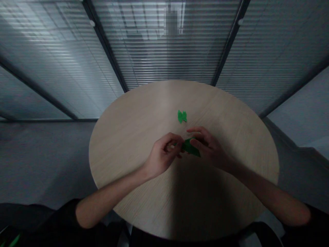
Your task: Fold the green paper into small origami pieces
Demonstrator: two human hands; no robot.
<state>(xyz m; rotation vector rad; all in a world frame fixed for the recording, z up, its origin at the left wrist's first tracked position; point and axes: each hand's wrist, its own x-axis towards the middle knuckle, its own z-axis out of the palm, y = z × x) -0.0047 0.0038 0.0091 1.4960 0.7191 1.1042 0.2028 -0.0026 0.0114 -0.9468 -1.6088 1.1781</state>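
Your left hand (164, 154) and your right hand (209, 147) meet just above the middle of the near half of a round pale-wood surface (123, 147), and a dark-green tapered paper piece (190, 147) sits between them, held up off the wood. Your left hand's grip is closed: the fingers curl inward and pinch the piece's left end, with part of that end hidden inside the fingers. Your right hand's grip is also closed on the piece, with the thumb and curved fingers pressing on its right part. Its pointed lower corner sticks out below your right hand, and you cannot tell from this view whether the piece is folded. Just beyond your hands, and nearer the centre of the wood, a bright-green bow-shaped paper piece (182, 116) lies flat, apart from both hands, with your right hand the closer of the two. Your bare forearms reach in from both sides, coming out of black sleeves (51, 223), and a soft shadow falls across the near part of the wood. Past the far edge, slatted window blinds (64, 68) divided by dark metal frames (102, 41) fill the view, with a grey floor (43, 161) below them. A small green sliver (14, 241) shows in the bottom left corner, too cut off to identify.
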